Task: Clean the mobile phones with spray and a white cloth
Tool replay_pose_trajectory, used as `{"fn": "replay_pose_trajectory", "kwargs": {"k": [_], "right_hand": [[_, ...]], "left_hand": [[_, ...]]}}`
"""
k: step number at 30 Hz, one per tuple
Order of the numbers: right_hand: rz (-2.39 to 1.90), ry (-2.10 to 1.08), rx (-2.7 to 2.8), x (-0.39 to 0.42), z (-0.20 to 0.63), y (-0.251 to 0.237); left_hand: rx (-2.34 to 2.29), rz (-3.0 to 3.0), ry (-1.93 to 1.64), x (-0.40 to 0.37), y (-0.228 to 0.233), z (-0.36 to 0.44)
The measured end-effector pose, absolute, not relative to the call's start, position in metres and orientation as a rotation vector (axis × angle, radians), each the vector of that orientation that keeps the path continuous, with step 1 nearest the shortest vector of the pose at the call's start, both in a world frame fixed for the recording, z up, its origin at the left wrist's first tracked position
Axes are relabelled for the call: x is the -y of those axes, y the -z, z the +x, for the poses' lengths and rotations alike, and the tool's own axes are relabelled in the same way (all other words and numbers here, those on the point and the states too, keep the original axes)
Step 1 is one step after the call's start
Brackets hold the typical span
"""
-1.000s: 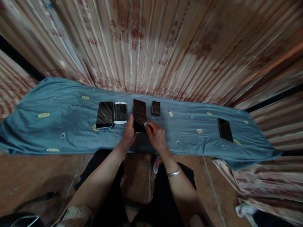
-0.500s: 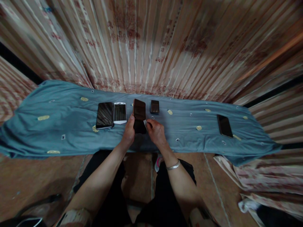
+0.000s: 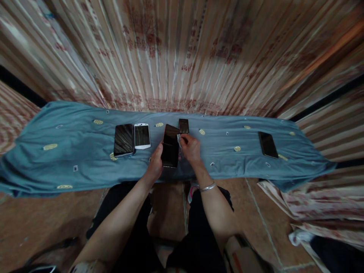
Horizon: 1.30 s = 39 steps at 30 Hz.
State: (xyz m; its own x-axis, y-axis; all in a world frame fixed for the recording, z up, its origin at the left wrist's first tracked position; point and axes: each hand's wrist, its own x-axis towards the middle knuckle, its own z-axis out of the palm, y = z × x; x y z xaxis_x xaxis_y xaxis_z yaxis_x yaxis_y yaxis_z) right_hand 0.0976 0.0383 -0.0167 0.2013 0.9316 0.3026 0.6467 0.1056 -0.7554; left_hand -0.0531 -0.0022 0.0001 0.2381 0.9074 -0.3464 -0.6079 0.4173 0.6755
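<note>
My left hand (image 3: 156, 161) is closed on the left edge of a dark smartphone (image 3: 170, 148), holding it raised and slightly tilted over the blue cloth. At the phone's right edge, the fingers of my right hand (image 3: 191, 148) pinch a small whitish piece (image 3: 179, 139), perhaps a wipe; it is too small to tell. Just behind the right hand lies a small dark rectangular case (image 3: 183, 126), partly covered by the fingers. To the left, a white-framed phone (image 3: 142, 136) rests beside a larger black tablet-like device (image 3: 124, 140).
Another black phone (image 3: 268, 144) lies toward the right end of the cloth-covered table (image 3: 85, 151). A patterned curtain (image 3: 170, 76) hangs along the back edge. Below are my knees and a tiled floor (image 3: 261, 212).
The held phone has turned and now shows one continuous dark face. My right hand with the whitish piece has moved up along its right edge. The view has shifted slightly.
</note>
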Motion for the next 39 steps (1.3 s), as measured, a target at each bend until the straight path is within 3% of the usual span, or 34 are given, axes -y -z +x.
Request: {"fn": "replay_pose_trajectory", "kwargs": {"k": [6, 14, 20, 29, 39], "right_hand": [[-1.544, -0.540, 1.329, -0.049, 0.108, 0.025], [-1.283, -1.046, 0.762, -0.069, 0.111, 0.039], [-1.168, -1.318, 0.666, -0.064, 0.112, 0.035], [-1.151, -1.445, 0.760, -0.063, 0.112, 0.033], [-1.064, -1.391, 0.730, -0.059, 0.106, 0.020]], "left_hand": [[-0.827, 0.433, -1.005, 0.013, -0.014, -0.056], [-0.797, 0.397, -0.894, 0.021, -0.013, -0.064], [-0.736, 0.352, -0.801, 0.033, -0.012, -0.066], [-0.623, 0.200, -0.773, 0.041, 0.004, -0.064], [-0.748, 0.176, -0.784, 0.040, -0.009, -0.064]]}}
